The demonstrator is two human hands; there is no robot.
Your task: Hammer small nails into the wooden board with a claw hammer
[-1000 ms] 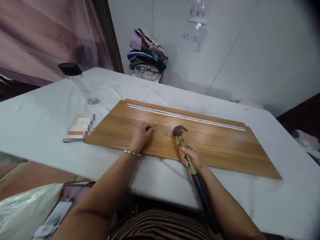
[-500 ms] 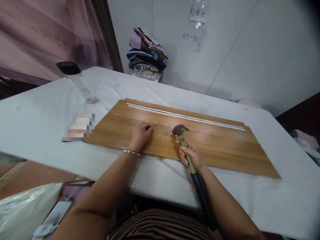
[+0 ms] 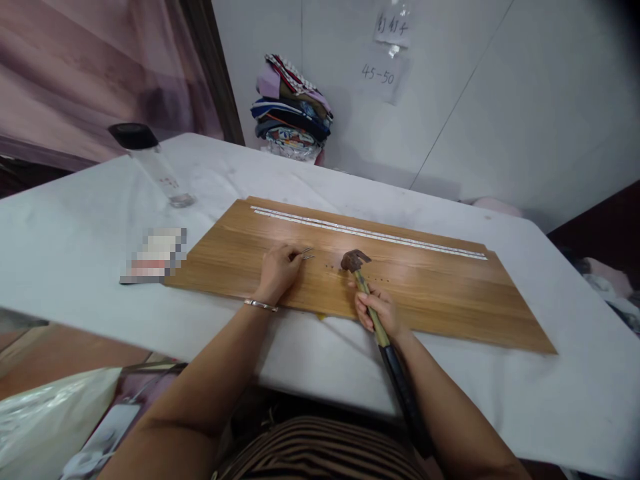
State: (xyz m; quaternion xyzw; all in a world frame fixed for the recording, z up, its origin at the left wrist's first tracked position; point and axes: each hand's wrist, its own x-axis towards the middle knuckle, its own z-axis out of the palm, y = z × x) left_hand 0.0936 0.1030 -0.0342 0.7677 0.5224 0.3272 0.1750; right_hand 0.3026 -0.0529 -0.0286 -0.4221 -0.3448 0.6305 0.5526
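A wooden board (image 3: 450, 293) lies on the table. My left hand (image 3: 281, 267) is over its left half, thumb and fingertips pinched on thin metal nails (image 3: 309, 257) that stick out to the right. My right hand (image 3: 377, 308) is wrapped round the wooden handle of a claw hammer (image 3: 356, 259), well above the black grip. The hammer's rusty head is over the middle of the board, to the right of the nails. A row of small dark dots (image 3: 381, 279) marks the board around the head; whether they are nail heads or holes I cannot tell.
Two pale measuring strips (image 3: 370, 234) run along the board's far side. On the white-covered table (image 3: 530, 267) a clear bottle with a black lid (image 3: 157, 167) stands back left, near a blurred-out flat object (image 3: 155, 257). Folded clothes (image 3: 293, 110) are stacked by the wall.
The whole view has shifted slightly left. Both hands, the nails and the hammer keep nearly the same places over the board.
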